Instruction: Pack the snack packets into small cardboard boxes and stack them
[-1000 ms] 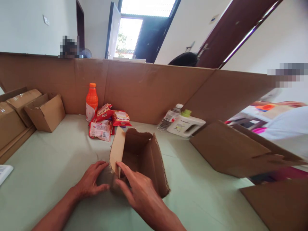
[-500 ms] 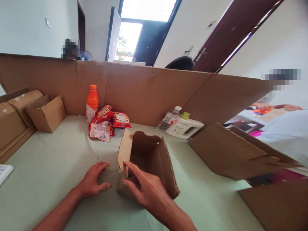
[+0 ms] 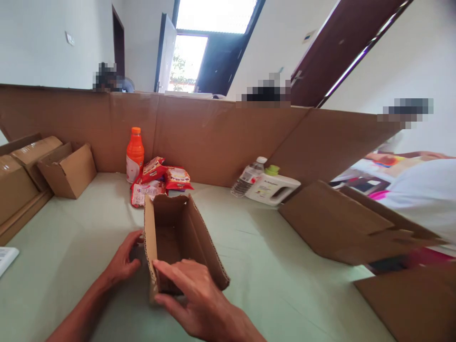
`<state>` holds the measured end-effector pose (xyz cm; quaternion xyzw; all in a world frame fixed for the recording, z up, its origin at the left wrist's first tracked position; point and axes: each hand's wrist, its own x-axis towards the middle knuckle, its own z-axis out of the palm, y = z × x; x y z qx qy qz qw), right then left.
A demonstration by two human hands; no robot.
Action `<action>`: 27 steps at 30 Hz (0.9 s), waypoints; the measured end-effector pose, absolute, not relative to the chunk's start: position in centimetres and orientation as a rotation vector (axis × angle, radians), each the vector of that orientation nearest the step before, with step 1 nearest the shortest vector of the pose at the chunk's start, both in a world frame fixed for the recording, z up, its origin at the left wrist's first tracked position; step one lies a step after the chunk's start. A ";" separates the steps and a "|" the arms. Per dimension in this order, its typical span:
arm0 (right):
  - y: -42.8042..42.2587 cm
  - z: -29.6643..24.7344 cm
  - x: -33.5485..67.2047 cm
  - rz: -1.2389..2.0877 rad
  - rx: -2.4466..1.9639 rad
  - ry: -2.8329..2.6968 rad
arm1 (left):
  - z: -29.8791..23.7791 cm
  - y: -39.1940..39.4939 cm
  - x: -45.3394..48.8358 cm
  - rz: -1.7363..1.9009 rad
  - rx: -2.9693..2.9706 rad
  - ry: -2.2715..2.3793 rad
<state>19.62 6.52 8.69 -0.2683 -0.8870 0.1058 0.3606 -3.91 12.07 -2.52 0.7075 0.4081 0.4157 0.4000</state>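
Observation:
An open-topped cardboard box (image 3: 203,237) stands on the pale green tabletop in front of me. My right hand (image 3: 201,294) grips its near left corner, the thumb outside the near wall and other fingers reaching over the rim. My left hand (image 3: 124,259) is beside the box's left wall, fingers and thumb apart; its fingertips are partly hidden, and I cannot tell whether they touch the cardboard. Just beyond the box lie several red snack packets (image 3: 178,178). An orange bottle (image 3: 135,154) stands upright behind them.
A clear plastic bottle (image 3: 245,179) leans against a white jug (image 3: 272,188) with a green cap. Cardboard boxes (image 3: 76,166) line the left side; larger cardboard pieces (image 3: 331,223) stand at right. A tall cardboard partition (image 3: 213,137) runs along the back. Other people are beyond it.
The box has moved left with my right hand on it, and has turned slightly. My left hand has shifted a little left, and the box's wall is now close beside it.

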 end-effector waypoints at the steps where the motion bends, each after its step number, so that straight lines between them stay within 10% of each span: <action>1: 6.4 9.0 19.5 0.254 -0.681 -2.260 | -2.4 12.3 -4.3 1.068 1.778 1.039; 12: 5.7 12.6 24.8 0.184 -0.722 -1.770 | -2.3 12.0 -3.9 1.052 1.803 1.005; 27: 32.1 3.3 27.1 0.846 -1.503 -1.193 | -3.3 12.4 -3.6 1.024 1.856 1.074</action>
